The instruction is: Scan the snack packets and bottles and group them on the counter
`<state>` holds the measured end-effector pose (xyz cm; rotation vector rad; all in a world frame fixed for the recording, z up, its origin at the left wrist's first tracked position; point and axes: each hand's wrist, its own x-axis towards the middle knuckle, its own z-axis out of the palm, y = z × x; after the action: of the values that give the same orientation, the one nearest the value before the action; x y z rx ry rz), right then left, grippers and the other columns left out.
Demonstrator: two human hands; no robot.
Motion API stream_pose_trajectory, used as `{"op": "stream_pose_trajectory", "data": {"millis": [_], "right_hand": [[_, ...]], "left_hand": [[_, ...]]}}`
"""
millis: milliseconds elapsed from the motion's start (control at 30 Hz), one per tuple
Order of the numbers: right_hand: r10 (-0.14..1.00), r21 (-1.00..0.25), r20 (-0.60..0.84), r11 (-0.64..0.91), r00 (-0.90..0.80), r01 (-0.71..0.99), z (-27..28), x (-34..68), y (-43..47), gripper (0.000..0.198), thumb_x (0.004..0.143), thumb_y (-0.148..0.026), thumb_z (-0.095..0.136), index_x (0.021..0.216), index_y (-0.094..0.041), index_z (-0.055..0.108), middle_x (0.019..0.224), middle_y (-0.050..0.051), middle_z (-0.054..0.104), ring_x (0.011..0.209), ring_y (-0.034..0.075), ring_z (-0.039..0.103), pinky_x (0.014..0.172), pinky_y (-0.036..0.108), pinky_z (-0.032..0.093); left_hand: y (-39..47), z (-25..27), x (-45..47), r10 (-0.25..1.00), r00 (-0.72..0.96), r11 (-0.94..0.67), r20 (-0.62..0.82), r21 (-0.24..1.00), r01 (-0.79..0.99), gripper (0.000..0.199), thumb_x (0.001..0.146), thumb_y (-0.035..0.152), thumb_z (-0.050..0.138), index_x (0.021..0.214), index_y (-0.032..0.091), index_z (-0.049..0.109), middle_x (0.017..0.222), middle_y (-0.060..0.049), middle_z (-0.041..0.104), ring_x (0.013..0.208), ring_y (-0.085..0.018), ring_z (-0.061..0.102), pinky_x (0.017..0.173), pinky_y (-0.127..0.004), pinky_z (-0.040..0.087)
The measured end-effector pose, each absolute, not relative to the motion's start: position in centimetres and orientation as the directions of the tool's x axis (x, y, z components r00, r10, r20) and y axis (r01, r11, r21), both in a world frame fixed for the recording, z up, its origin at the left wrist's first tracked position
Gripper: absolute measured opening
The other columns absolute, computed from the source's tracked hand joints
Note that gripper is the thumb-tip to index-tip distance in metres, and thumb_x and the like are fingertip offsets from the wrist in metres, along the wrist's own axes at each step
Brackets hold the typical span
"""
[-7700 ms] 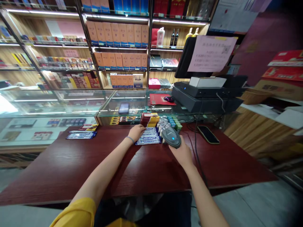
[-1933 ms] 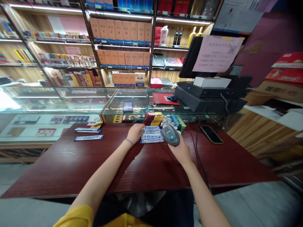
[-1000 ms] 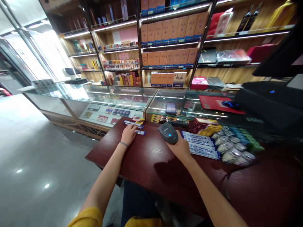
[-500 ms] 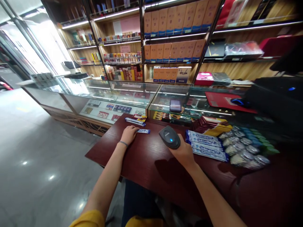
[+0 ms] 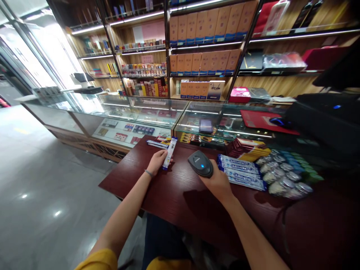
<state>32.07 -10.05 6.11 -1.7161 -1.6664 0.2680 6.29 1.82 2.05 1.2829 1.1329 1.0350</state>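
Observation:
My left hand [image 5: 158, 162] is closed on a slim blue-and-white packet [image 5: 170, 153], tilted up above the dark red-brown table [image 5: 168, 191]. A paler face of the packet, with a small dark printed patch near its upper end, shows toward me. In my right hand [image 5: 218, 182] is a black barcode scanner [image 5: 200, 164] with a lit blue light on top, its head directed left toward the packet. Behind my left hand lie more slim blue-and-white packets [image 5: 156, 144] beside a yellow-and-red package [image 5: 165, 139].
Right of the scanner lie blue-and-white packets [image 5: 243, 173], a row of red-and-yellow packages [image 5: 247, 149] and several small jars [image 5: 281, 174]. Behind the table stands a glass display counter [image 5: 135, 108]. A red mat [image 5: 261, 120] with a mouse [image 5: 277, 121] lies on the glass at right.
My left hand has lifted the slim packet off the table and turned it from lying flat to steeply tilted. My right hand holds the scanner nearly where it was.

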Motion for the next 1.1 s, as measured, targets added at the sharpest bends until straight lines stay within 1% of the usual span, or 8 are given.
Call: {"op": "stream_pose_trajectory", "data": {"millis": [100,200,267,400,600,900,1000,1100], "right_hand": [[0.928,-0.575,0.358,0.131,0.104,0.808,5.7,31.8,-10.0,0.047,0.078,-0.037,0.068,0.122,-0.027,0.054,0.079,0.0,0.075,0.071,0.027,0.074,0.056,0.028,0.045],[0.908,-0.542,0.417,0.215,0.037,0.813,5.2,31.8,-10.0,0.06,0.078,-0.038,0.067,0.133,-0.023,0.049,0.085,0.004,0.076,0.072,0.027,0.074,0.055,0.028,0.046],[0.907,-0.507,0.42,0.254,-0.021,0.823,4.9,31.9,-9.9,0.057,0.079,-0.039,0.066,0.132,-0.022,0.05,0.083,0.004,0.075,0.069,0.026,0.073,0.054,0.028,0.046],[0.915,-0.439,0.395,0.27,-0.086,0.857,4.7,32.2,-9.7,0.041,0.08,-0.039,0.065,0.117,-0.024,0.059,0.078,0.003,0.074,0.064,0.025,0.072,0.051,0.027,0.042],[0.922,-0.455,0.38,0.257,-0.075,0.852,5.2,32.5,-9.8,0.039,0.078,-0.039,0.066,0.114,-0.026,0.057,0.076,0.001,0.074,0.064,0.024,0.072,0.051,0.026,0.04],[0.92,-0.587,0.349,0.064,0.181,0.807,6.9,33.2,-10.2,0.04,0.077,-0.04,0.066,0.113,-0.028,0.054,0.081,0.002,0.075,0.076,0.029,0.073,0.058,0.028,0.042],[0.886,-0.633,0.367,0.013,0.285,0.774,7.6,34.5,-10.1,0.036,0.077,-0.039,0.064,0.109,-0.027,0.054,0.082,0.004,0.074,0.079,0.03,0.073,0.06,0.03,0.044],[0.839,-0.685,0.401,0.008,0.368,0.729,8.4,36.1,-10.1,0.036,0.076,-0.039,0.063,0.109,-0.026,0.054,0.085,0.006,0.075,0.082,0.031,0.073,0.064,0.032,0.048]], "left_hand": [[1.3,2.6,6.5,0.953,0.276,0.174,-0.127,0.973,-0.152,0.028,0.092,0.04,0.063,0.102,0.015,0.061,0.097,-0.01,0.072,0.076,-0.017,0.072,0.067,-0.028,0.06],[0.9,3.0,6.5,0.934,0.319,0.241,-0.163,0.944,-0.223,0.027,0.089,0.037,0.067,0.104,0.015,0.063,0.097,-0.009,0.072,0.079,-0.017,0.073,0.067,-0.027,0.06],[0.8,3.2,6.5,0.929,0.326,0.263,-0.176,0.932,-0.248,0.028,0.088,0.035,0.07,0.105,0.014,0.064,0.098,-0.01,0.072,0.08,-0.018,0.073,0.067,-0.028,0.061],[0.7,3.4,6.6,0.93,0.312,0.284,-0.195,0.92,-0.271,0.027,0.087,0.031,0.071,0.105,0.012,0.065,0.098,-0.012,0.073,0.076,-0.018,0.072,0.065,-0.028,0.061],[0.8,3.2,6.4,0.925,0.336,0.283,-0.177,0.912,-0.298,0.031,0.085,0.033,0.074,0.107,0.012,0.066,0.1,-0.012,0.073,0.079,-0.02,0.073,0.069,-0.03,0.061],[1.1,2.5,7.2,0.927,0.36,0.222,-0.105,0.927,-0.302,0.044,0.08,0.033,0.078,0.119,0.014,0.066,0.114,-0.013,0.072,0.091,-0.019,0.071,0.076,-0.028,0.057],[1.4,2.3,8.0,0.935,0.351,0.144,-0.045,0.955,-0.26,0.05,0.078,0.036,0.08,0.121,0.015,0.066,0.117,-0.013,0.071,0.092,-0.017,0.07,0.083,-0.029,0.055],[1.7,2.8,9.1,0.934,0.356,0.023,0.032,0.989,-0.148,0.055,0.077,0.042,0.08,0.123,0.016,0.066,0.119,-0.012,0.071,0.097,-0.019,0.069,0.092,-0.033,0.052]]}}
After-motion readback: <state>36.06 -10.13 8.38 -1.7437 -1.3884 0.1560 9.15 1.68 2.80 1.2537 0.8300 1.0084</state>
